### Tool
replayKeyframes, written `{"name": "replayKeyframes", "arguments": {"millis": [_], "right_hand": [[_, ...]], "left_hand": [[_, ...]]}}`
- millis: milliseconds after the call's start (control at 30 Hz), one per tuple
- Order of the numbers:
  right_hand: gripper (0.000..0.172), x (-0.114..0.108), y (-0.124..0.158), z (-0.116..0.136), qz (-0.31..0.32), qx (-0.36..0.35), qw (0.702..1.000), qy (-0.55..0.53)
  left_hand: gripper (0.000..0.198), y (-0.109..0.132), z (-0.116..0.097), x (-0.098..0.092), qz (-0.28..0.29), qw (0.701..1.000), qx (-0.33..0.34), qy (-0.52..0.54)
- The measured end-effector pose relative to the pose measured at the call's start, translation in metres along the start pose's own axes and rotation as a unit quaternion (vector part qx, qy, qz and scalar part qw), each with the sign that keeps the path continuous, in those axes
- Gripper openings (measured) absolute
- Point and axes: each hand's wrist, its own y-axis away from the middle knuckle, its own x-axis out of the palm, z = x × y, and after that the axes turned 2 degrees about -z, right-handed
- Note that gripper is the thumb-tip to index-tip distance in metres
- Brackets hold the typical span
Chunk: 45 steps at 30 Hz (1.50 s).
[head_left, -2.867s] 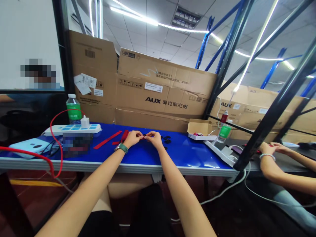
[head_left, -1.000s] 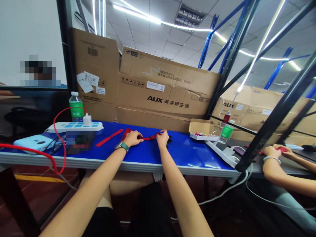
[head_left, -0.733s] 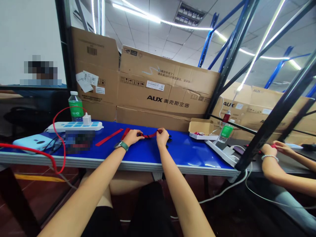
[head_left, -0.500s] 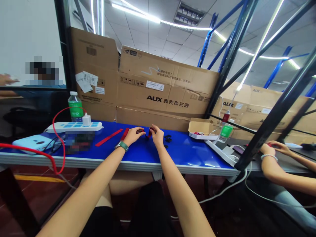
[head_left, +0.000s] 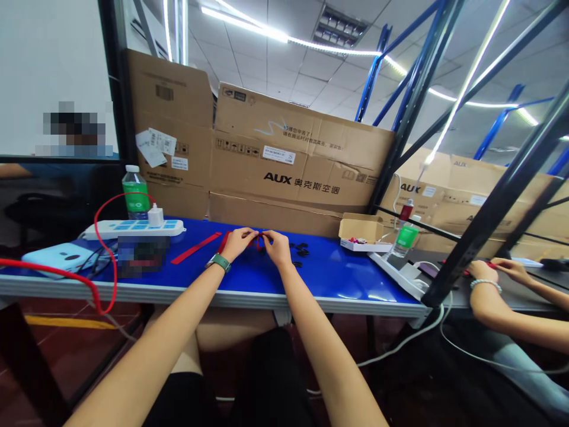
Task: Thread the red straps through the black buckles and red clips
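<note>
Faced a long blue-topped workbench (head_left: 311, 279), its silver near edge (head_left: 222, 289) running across the view, with large AUX cartons (head_left: 288, 160) stacked along the far side and dark steel rack uprights (head_left: 489, 207) at the right end. Found the most open blue surface right of the hands, out towards a white power strip (head_left: 393, 276) angled at the right end of the bench. Had less room on the left, where a second power strip (head_left: 133, 228), a water bottle with a green label (head_left: 136, 193), a loop of red cable (head_left: 100, 237) and a pale blue device (head_left: 57, 258) crowded the far and left edges. Saw a co-worker's hand (head_left: 511, 268) working beyond the rack, on a separate dark surface to the right.

Held the left hand (head_left: 237, 243) and right hand (head_left: 276, 248) together near the middle of the bench, both pinching a red strap (head_left: 258, 239) just short of the far edge, fingertips almost meeting. Had moved them closer than in the earlier frame, when they stood apart. Left a flat red strip (head_left: 195, 248) lying just left of the left hand and small black pieces (head_left: 302, 250) just right of the right hand. Spotted a small open cardboard box (head_left: 358, 234) farther right, near the far edge.
</note>
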Motion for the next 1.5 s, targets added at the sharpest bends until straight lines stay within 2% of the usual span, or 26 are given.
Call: {"name": "replayKeyframes", "arguments": {"millis": [200, 367, 567, 800, 967, 1133, 1400, 1500], "right_hand": [[0.023, 0.0, 0.0, 0.0, 0.014, -0.012, 1.0, -0.007], [0.021, -0.001, -0.001, 0.003, 0.025, -0.022, 0.999, 0.028], [0.018, -0.003, -0.001, 0.01, 0.052, -0.003, 0.99, 0.128], [0.014, -0.002, -0.002, 0.011, 0.055, 0.036, 0.989, 0.133], [0.017, -0.002, -0.001, 0.014, 0.112, 0.006, 0.982, 0.155], [0.022, 0.001, 0.0, 0.018, 0.151, 0.007, 0.972, 0.177], [0.016, 0.007, 0.0, 0.018, 0.097, 0.072, 0.983, 0.139], [0.014, 0.008, 0.001, 0.019, 0.085, 0.113, 0.98, 0.139]], "left_hand": [[0.046, 0.001, -0.002, -0.002, -0.013, 0.999, -0.001, -0.041], [0.046, 0.001, -0.002, -0.004, -0.017, 0.998, 0.004, -0.059], [0.039, 0.002, -0.001, -0.001, 0.043, 0.995, 0.045, -0.074], [0.038, 0.005, -0.001, 0.001, 0.057, 0.99, 0.088, -0.095], [0.035, 0.008, -0.008, -0.002, 0.086, 0.981, 0.111, -0.136], [0.033, 0.009, -0.014, -0.006, 0.122, 0.97, 0.114, -0.175], [0.031, 0.006, -0.006, -0.004, 0.09, 0.974, 0.109, -0.179], [0.031, 0.005, -0.005, -0.002, 0.119, 0.967, 0.131, -0.182]]}}
